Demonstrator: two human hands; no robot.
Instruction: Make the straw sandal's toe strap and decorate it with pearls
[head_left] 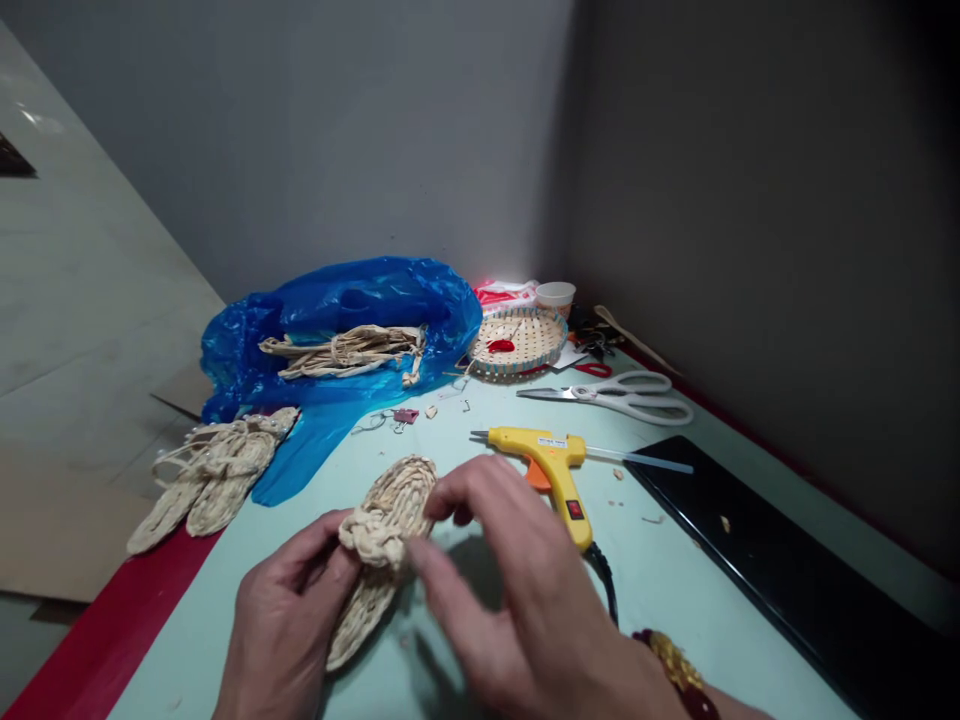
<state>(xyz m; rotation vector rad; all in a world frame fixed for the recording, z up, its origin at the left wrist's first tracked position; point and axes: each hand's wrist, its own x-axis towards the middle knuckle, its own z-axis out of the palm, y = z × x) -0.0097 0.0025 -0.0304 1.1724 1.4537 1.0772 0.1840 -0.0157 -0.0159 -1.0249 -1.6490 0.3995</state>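
A woven straw slipper (405,490) with a braided strap across it is held over the table in my left hand (289,610). The left thumb and fingers close on the strap's left side and the sole edge. My right hand (517,590) is at the slipper's right side, thumb and index finger apart, their tips by the strap's right end. Whether those tips press on it, I cannot tell. Just beyond the right hand lies a yellow hot glue gun (551,455) with a clear glue stick in its back.
Finished straw slippers (225,465) lie at the left. Behind are a blue plastic bag (345,285) with straw strands (349,352), a woven basket (521,340), and a white cup (555,294). White-handled scissors (626,395), a small clip (406,416) and a black panel (750,540) lie on the table.
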